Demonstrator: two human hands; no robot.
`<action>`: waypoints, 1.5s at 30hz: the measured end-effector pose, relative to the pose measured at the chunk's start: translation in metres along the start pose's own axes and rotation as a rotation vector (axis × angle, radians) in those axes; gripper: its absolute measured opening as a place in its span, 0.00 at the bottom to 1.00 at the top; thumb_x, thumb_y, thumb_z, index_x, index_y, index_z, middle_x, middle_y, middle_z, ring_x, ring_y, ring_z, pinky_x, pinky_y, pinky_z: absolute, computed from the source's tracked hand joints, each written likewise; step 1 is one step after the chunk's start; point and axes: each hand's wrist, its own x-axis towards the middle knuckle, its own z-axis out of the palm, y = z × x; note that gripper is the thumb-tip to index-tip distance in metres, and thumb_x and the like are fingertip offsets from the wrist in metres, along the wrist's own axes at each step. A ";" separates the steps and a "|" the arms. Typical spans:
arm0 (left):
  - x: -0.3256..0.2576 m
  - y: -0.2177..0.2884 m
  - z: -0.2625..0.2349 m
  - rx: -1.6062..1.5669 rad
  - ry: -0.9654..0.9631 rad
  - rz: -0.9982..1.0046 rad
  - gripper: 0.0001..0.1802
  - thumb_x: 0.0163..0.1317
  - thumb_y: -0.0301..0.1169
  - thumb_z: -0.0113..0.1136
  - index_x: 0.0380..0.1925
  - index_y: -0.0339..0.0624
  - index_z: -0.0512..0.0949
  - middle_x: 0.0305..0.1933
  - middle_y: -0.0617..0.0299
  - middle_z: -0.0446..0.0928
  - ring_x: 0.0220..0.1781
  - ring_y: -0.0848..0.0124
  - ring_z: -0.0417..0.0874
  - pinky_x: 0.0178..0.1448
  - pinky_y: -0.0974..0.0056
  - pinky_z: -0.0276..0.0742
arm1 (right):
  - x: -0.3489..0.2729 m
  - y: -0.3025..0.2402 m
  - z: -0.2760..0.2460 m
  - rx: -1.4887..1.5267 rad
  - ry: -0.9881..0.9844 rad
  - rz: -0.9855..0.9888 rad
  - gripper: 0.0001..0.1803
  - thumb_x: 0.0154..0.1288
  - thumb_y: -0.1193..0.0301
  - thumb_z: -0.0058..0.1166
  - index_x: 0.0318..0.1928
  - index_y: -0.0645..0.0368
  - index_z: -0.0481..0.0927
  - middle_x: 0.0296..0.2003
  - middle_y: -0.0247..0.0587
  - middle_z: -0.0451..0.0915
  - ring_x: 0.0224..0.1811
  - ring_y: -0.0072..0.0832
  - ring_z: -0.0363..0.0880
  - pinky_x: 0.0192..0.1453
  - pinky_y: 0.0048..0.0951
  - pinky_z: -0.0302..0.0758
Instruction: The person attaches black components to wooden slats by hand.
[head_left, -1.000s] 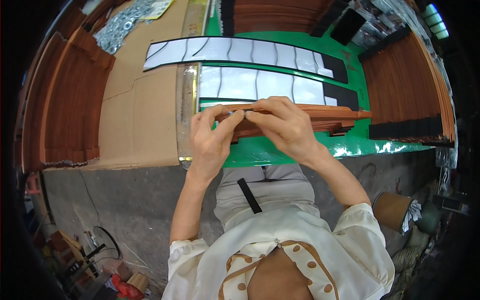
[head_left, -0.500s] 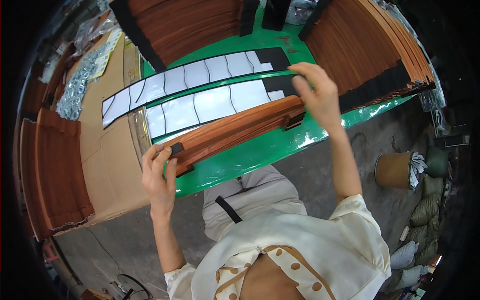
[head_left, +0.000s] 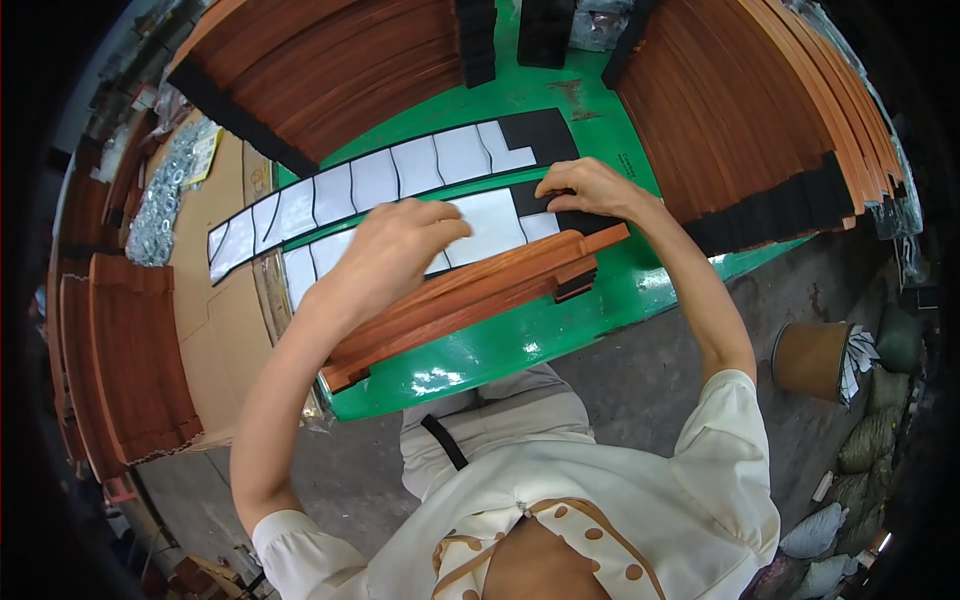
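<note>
Two rows of overlapping white panels with black edges lie on the green tabletop, a far row (head_left: 362, 180) and a near row (head_left: 488, 228). My left hand (head_left: 400, 245) reaches over the near row, fingers curled together; what lies under its fingertips is hidden. At the black right end of the near row, my right hand (head_left: 590, 187) has thumb and fingers drawn together in a pinch. Whether anything thin is between them cannot be made out. In front of both hands rests a stack of reddish-brown wood-grain mouldings (head_left: 460, 300), its top piece jutting out to the right.
Tall stacks of brown mouldings with black ends stand at the back (head_left: 340, 80) and right (head_left: 740, 110). More brown pieces (head_left: 135, 360) sit at the left by a cardboard sheet (head_left: 215, 330) and a bag of metal rings (head_left: 165, 210). A brown bin (head_left: 812, 360) stands on the floor.
Both hands have left the ends of the moulding stack. My left hand has moved up and right over the near row; my right hand has shifted left to its black end.
</note>
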 end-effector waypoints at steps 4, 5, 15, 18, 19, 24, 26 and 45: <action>0.053 -0.016 0.044 0.131 -0.258 0.125 0.21 0.58 0.22 0.52 0.52 0.50 0.75 0.59 0.63 0.73 0.55 0.64 0.74 0.56 0.58 0.70 | 0.004 0.009 0.006 -0.129 0.026 -0.087 0.15 0.49 0.66 0.66 0.38 0.57 0.81 0.35 0.37 0.80 0.40 0.35 0.79 0.42 0.34 0.75; 0.062 -0.016 0.051 0.226 -0.313 0.199 0.22 0.59 0.23 0.51 0.54 0.53 0.75 0.60 0.67 0.72 0.54 0.66 0.75 0.55 0.58 0.70 | 0.004 0.013 0.009 -0.182 0.026 -0.147 0.16 0.47 0.65 0.67 0.37 0.56 0.80 0.34 0.35 0.78 0.39 0.34 0.78 0.39 0.34 0.75; 0.081 -0.033 0.086 0.234 -0.399 0.300 0.23 0.62 0.30 0.46 0.58 0.58 0.71 0.64 0.72 0.69 0.43 0.68 0.76 0.45 0.65 0.75 | 0.012 0.021 0.023 -0.469 0.045 -0.381 0.14 0.48 0.66 0.63 0.27 0.58 0.71 0.24 0.38 0.73 0.30 0.36 0.77 0.29 0.36 0.75; 0.076 -0.034 0.089 0.216 -0.380 0.279 0.24 0.62 0.30 0.45 0.59 0.58 0.71 0.66 0.71 0.67 0.38 0.66 0.77 0.44 0.64 0.77 | 0.011 0.030 0.031 -0.564 0.116 -0.505 0.12 0.48 0.69 0.62 0.26 0.58 0.70 0.22 0.39 0.72 0.28 0.35 0.77 0.26 0.35 0.74; 0.076 -0.035 0.090 0.217 -0.379 0.280 0.24 0.62 0.30 0.45 0.59 0.58 0.71 0.66 0.71 0.67 0.38 0.66 0.77 0.44 0.64 0.77 | 0.012 0.031 0.031 -0.622 0.149 -0.560 0.12 0.49 0.70 0.61 0.25 0.59 0.70 0.22 0.39 0.72 0.27 0.34 0.77 0.24 0.34 0.74; 0.074 -0.037 0.089 0.136 -0.408 0.239 0.25 0.63 0.30 0.44 0.61 0.61 0.68 0.67 0.71 0.64 0.36 0.65 0.80 0.43 0.62 0.80 | 0.018 0.028 0.024 -0.494 0.119 -0.476 0.13 0.48 0.68 0.62 0.26 0.59 0.70 0.22 0.39 0.71 0.26 0.35 0.77 0.23 0.35 0.74; 0.077 -0.037 0.089 0.146 -0.441 0.223 0.26 0.63 0.30 0.44 0.62 0.62 0.68 0.68 0.71 0.63 0.36 0.64 0.81 0.43 0.62 0.80 | 0.015 0.019 0.019 -0.451 0.051 -0.396 0.14 0.49 0.67 0.63 0.26 0.59 0.70 0.22 0.39 0.71 0.27 0.36 0.77 0.25 0.37 0.74; 0.087 -0.030 0.043 -0.451 -0.107 -0.193 0.13 0.61 0.24 0.56 0.46 0.37 0.77 0.44 0.55 0.79 0.42 0.67 0.82 0.47 0.65 0.77 | -0.014 -0.027 -0.026 0.353 0.488 0.210 0.09 0.62 0.73 0.56 0.36 0.68 0.81 0.24 0.36 0.80 0.26 0.19 0.79 0.29 0.21 0.75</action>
